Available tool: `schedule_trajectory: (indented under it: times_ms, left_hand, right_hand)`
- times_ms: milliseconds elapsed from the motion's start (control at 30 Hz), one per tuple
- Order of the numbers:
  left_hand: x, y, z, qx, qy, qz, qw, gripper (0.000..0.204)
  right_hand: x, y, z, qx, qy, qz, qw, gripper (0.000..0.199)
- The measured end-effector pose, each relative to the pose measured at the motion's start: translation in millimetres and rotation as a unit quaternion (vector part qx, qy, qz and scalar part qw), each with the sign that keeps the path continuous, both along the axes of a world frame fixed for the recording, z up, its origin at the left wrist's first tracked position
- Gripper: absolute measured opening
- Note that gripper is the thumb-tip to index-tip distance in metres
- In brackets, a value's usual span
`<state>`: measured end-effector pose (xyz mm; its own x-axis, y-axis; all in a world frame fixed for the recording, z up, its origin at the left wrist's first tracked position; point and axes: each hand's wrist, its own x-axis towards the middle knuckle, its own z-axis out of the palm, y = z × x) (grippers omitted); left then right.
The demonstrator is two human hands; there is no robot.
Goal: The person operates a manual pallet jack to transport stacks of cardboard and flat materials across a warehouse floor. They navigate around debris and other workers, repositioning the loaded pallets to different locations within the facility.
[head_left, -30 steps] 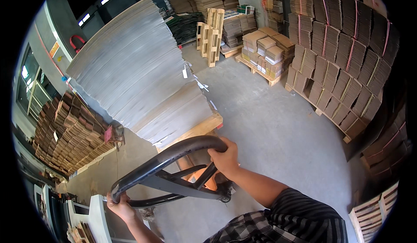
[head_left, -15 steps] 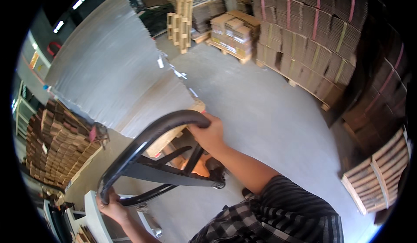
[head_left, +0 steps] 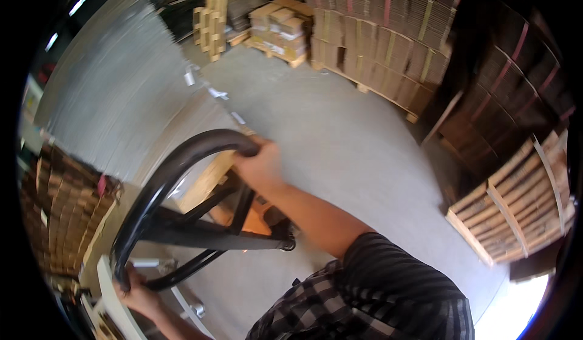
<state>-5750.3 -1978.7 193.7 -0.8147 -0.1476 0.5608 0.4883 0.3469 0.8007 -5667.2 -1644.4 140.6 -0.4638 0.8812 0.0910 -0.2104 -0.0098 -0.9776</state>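
Note:
My two hands are wrapped round the curved black handle [head_left: 176, 157] of a pallet jack, which tilts up toward me. My left hand [head_left: 138, 294] grips its lower left end, while my right hand [head_left: 261, 165] closes on the upper right end. Below the handle shows part of the jack's orange body [head_left: 258, 217]; its forks are out of sight. Just ahead stands a tall stack of large grey sheets [head_left: 121, 85], with a wooden pallet [head_left: 206, 185] at its base, close to the jack.
Strapped cardboard bundles [head_left: 379, 42] form a wall at the far right, with darker bundles [head_left: 498, 91] nearer. A slatted wooden pallet [head_left: 513, 209] stands at right. Boxes [head_left: 282, 30] and upright pallets [head_left: 212, 21] are behind. More cardboard [head_left: 57, 218] lies left; a white frame [head_left: 112, 291] is beside my left hand.
The surroundings, handle and hands have all shifted leftward in the picture, and the bundles at right show more. My grip on the handle stays the same.

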Motion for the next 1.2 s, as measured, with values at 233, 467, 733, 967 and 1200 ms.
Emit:
schedule_trajectory:
  times_ms: [233, 467, 733, 967, 1200]
  left_hand:
    - [105.2, 4.7, 24.5, 0.088, -0.006, -0.085, 0.993, 0.012]
    - [206.0, -16.3, 31.0, 0.032, -0.024, -0.001, 0.999, 0.014]
    - [296.7, -40.0, 33.3, -0.002, -0.001, 0.029, 1.000, 0.016]
    - [372.9, -108.7, 23.3, 0.047, 0.013, -0.024, 0.999, 0.020]
    - [436.2, -157.7, -2.3, -0.009, 0.089, -0.026, 0.996, 0.023]
  right_hand:
    - [96.0, -4.2, 3.4, -0.002, 0.030, -0.005, 1.000, 0.012]
    - [194.5, -30.7, 17.3, -0.075, 0.078, 0.034, 0.994, 0.012]
    - [276.7, -54.5, 7.2, -0.056, 0.082, 0.035, 0.994, 0.009]
    - [345.5, -107.6, -9.3, -0.084, 0.106, 0.077, 0.988, 0.012]
    - [412.2, -98.3, -51.6, 0.053, 0.029, 0.113, 0.992, 0.029]
